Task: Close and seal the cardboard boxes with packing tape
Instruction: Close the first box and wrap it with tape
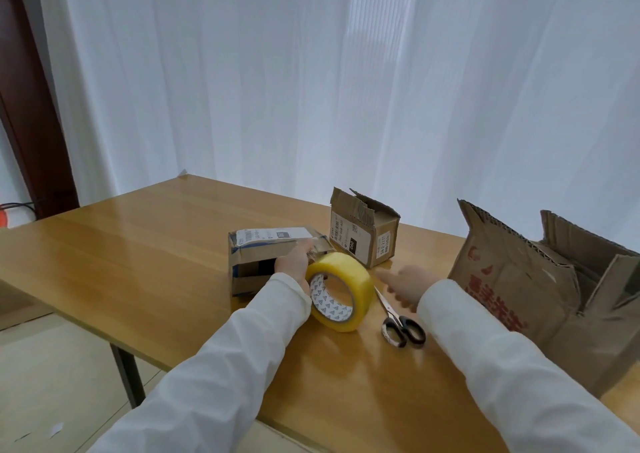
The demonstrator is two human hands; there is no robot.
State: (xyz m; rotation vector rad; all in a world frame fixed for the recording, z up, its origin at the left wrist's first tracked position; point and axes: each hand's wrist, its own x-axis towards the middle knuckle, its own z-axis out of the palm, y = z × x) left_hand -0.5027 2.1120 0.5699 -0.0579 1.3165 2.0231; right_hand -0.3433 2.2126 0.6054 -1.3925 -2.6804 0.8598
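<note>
Head view. Closed cardboard box (258,262) with shipping label sits mid-bench (138,262). Left hand (294,265) against its 3 o'clock side, fingers pinching the pulled-out strip from the yellow packing tape roll (341,291), which stands on edge at the hand's 4 o'clock. Right hand (405,286) blurred, fingers loosely spread, hovering just above the scissors (401,321). Small open box (363,232) at 1 o'clock of the roll. Large open box (554,296) at 3 o'clock.

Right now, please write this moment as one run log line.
left hand: pulling strip from tape roll at labelled box | right hand: open, above scissors | other boxes: flaps open
</note>
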